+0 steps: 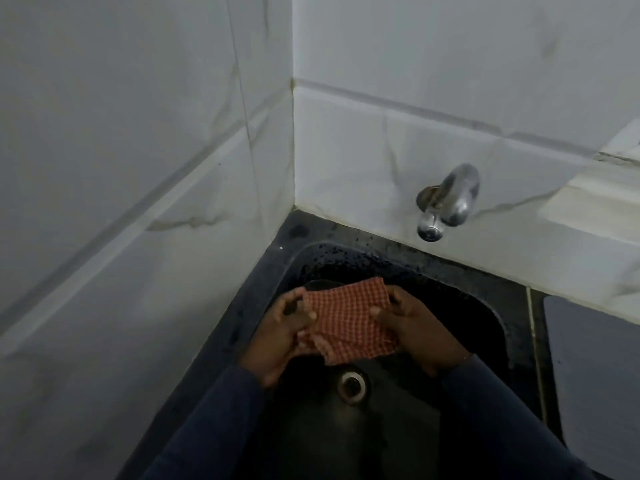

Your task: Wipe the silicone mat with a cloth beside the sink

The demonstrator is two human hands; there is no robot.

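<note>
Left hand [280, 337] curls round the cloth's [349, 323] nine-o'clock edge; right hand [412, 327] pinches its three-o'clock edge, above the sink [346, 244]; the mat [595, 375] lies at three o'clock beside the sink, untouched; a slack pinch could drop the cloth onto the drain [351, 382] at six o'clock.

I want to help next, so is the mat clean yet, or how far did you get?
Not yet. Done: the red-and-white checked cloth is picked up. In hand: the left hand and right hand pinch it by its sides over the dark sink basin. Left: the flat grey silicone mat lies right of the sink with no cloth on it, so wiping has not begun.
</note>
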